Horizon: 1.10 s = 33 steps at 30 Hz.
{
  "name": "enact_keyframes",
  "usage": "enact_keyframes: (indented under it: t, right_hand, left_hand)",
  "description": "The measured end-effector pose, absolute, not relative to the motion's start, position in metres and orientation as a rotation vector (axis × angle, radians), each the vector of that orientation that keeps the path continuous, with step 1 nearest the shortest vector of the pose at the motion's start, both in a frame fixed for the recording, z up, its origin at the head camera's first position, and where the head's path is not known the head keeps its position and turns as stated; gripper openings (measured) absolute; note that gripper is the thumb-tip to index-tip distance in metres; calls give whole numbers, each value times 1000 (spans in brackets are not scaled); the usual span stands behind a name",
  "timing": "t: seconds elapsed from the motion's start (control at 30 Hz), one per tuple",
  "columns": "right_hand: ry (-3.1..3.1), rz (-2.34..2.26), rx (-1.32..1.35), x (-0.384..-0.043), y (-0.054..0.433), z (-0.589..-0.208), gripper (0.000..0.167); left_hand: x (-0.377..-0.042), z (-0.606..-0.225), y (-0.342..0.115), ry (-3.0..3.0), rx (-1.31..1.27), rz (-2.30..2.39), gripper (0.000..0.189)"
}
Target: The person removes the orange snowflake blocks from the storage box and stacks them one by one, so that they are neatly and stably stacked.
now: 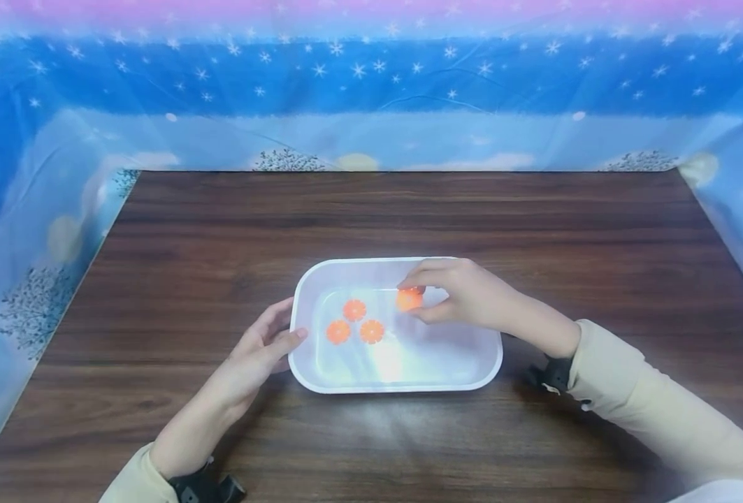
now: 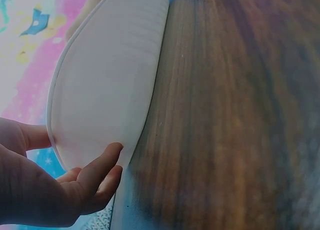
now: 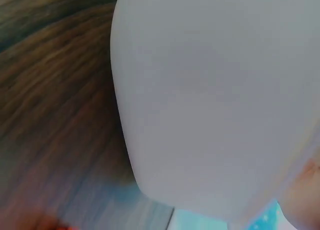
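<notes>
A white plastic tub (image 1: 396, 389) with rounded corners stands on the table. Its left end is in my left hand (image 1: 254, 360), thumb over the rim and fingers along the outer wall; the left wrist view shows those fingers (image 2: 102, 165) against the tub's side. Inside the tub, toward its left half, lie three orange-slice pieces (image 1: 354, 309), round with pale segment lines. My right hand (image 1: 472, 293) reaches over the tub's back right part and pinches another orange-slice piece (image 1: 409, 300) between thumb and fingers. In the right wrist view the tub's wall (image 3: 210, 100) hides most of that hand.
The tub sits near the middle of a dark wood-grain table (image 1: 176, 265). A blue and pink cloth with snowflakes (image 1: 358, 77) hangs behind and beside the table. Each wrist carries a small black camera (image 1: 553, 375).
</notes>
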State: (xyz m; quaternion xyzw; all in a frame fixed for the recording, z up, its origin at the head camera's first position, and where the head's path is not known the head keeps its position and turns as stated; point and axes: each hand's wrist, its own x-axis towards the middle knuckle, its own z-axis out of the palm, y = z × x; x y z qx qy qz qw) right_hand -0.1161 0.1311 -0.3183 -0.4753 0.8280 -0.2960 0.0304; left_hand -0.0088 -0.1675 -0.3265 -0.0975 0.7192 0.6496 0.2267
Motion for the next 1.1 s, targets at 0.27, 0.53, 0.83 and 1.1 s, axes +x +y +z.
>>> enact_keyframes:
  t: [0.27,0.53,0.83,1.1]
  right_hand:
    - [2635,-878,-1389,-110,163,-311,37]
    - [2721,-877,-1364,-106,194,-308,38]
    - [2761,-922,-1340,-100,223,-312,43]
    - [2866,-818,-1297,-90,240,-320,45]
  left_hand:
    - [-9,-328,-163,1988,-294,1764,62]
    - [-9,-327,-163,2013,-256,1736,66]
    - [-11,-325,-162,2005,-262,1728,67]
    - [-11,-325,-161,1997,-287,1730,65]
